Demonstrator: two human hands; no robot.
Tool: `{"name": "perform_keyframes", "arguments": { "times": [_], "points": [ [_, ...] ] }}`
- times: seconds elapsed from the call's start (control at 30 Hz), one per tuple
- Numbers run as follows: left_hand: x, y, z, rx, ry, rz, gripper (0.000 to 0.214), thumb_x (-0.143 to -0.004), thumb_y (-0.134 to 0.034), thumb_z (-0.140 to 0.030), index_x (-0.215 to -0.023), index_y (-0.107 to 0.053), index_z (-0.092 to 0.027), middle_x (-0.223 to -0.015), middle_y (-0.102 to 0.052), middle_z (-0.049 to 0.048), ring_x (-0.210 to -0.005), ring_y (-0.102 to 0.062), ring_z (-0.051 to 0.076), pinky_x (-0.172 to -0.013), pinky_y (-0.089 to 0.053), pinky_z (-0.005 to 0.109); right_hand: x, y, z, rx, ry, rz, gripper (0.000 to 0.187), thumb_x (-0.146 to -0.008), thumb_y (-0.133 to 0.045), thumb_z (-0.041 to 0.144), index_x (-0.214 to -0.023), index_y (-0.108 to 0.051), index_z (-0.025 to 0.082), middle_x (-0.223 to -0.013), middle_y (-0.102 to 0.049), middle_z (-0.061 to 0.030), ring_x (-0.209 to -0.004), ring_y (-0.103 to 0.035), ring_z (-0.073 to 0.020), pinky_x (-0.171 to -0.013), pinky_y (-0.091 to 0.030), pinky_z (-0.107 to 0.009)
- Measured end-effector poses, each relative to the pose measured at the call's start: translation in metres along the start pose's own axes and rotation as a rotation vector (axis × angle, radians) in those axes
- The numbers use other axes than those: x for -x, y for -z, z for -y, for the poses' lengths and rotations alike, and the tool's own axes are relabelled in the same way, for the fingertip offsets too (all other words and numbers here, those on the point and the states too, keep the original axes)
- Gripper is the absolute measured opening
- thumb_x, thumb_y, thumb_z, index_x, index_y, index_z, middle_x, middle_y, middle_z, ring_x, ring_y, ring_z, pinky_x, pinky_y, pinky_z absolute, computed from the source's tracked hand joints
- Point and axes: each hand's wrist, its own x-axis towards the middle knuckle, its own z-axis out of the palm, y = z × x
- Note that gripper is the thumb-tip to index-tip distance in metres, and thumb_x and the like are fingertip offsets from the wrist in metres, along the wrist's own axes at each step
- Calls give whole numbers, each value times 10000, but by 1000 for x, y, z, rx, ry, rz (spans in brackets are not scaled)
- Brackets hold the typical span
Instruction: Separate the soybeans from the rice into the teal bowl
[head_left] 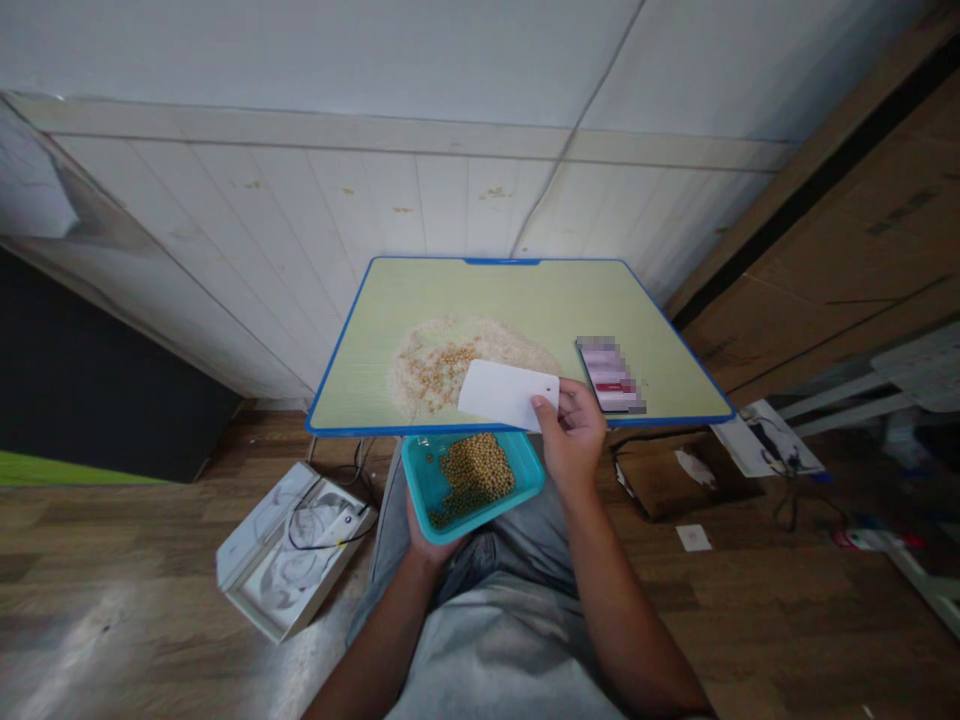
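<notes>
My right hand [574, 435] pinches a flat white card [506, 393] by its right end, just above the front edge of the table. Left of the card, a spread of pale rice-like grains [411, 375] lies on the tabletop with soybeans [442, 368] mixed in. In my lap, my left hand [429, 540] grips a teal plastic tray [469, 522] from its left and underside, most of the fingers hidden beneath it. Yellowish soybeans [484, 465] fill much of the tray.
A small blue-edged table [525, 290] stands against the white wall. A phone [609, 375] lies on its right side. An open white box [296, 550] with cables sits on the floor at left. Brown cardboard [675, 475] and a stool [900, 370] are at right.
</notes>
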Motion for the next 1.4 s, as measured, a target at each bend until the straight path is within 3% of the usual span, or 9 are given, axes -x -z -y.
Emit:
{"name": "perform_keyframes", "arguments": {
  "times": [0.1, 0.23, 0.5, 0.63, 0.97, 1.17, 1.4],
  "points": [
    [-1, 2, 0, -22, -10, 23, 514, -1094, -586, -643, -1446, -790, -329, -1526, -847, 87, -1631, -645, 414, -1337, -568, 662, 2, 1, -4, 13, -10, -1, 271, -940, -868, 458, -1044, -724, 254, -905, -889, -38, -796, -842, -227, -691, -662, -308],
    [0, 3, -1, 12, 19, -3, 524, -1102, -553, -652, -1405, -810, -311, -1520, -853, 85, -1649, -626, 414, -1343, -577, 609, -6, 4, -10, 44, 24, -139, 281, -945, -859, 451, -1071, -705, 253, -984, -902, -68, -888, -872, -241, -797, -703, -352],
    [-1, 9, 1, 26, 18, -3, 506, -1065, -609, -676, -1371, -808, -326, -1533, -852, 65, -1668, -608, 411, -1399, -511, 627, -24, 9, -12, 27, 61, -249, 300, -908, -864, 425, -1067, -677, 251, -1021, -902, -77, -934, -876, -242, -840, -708, -365],
    [-3, 11, 2, 17, 30, 9, 572, -1033, -660, -715, -1418, -789, -312, -1533, -850, 90, -1681, -591, 422, -1420, -471, 669, -28, 2, -10, 28, 86, -194, 259, -940, -840, 403, -1088, -680, 262, -1023, -896, -58, -949, -870, -229, -845, -707, -359],
    [-3, 9, 2, -7, -6, 96, 571, -1103, -542, -713, -1399, -832, -321, -1515, -861, 54, -1696, -574, 409, -1439, -455, 630, -32, -4, -13, 16, 101, -40, 178, -945, -825, 321, -1061, -703, 261, -904, -852, -12, -819, -819, -202, -713, -652, -301],
    [-12, 27, 5, 40, 28, 206, 585, -1103, -541, -694, -1419, -831, -295, -1549, -844, 57, -1743, -507, 404, -1476, -376, 647, -34, -7, -12, 6, 118, -75, 180, -959, -824, 334, -1077, -705, 265, -939, -863, -22, -874, -831, -205, -759, -669, -313],
    [-18, 38, 6, 139, 71, 325, 614, -1153, -458, -666, -1469, -799, -265, -1522, -854, 77, -1705, -561, 356, -1502, -312, 613, -33, -8, -14, -6, 55, 37, 192, -956, -835, 345, -1080, -707, 272, -950, -867, -20, -857, -825, -210, -737, -672, -328]
  ]
}}
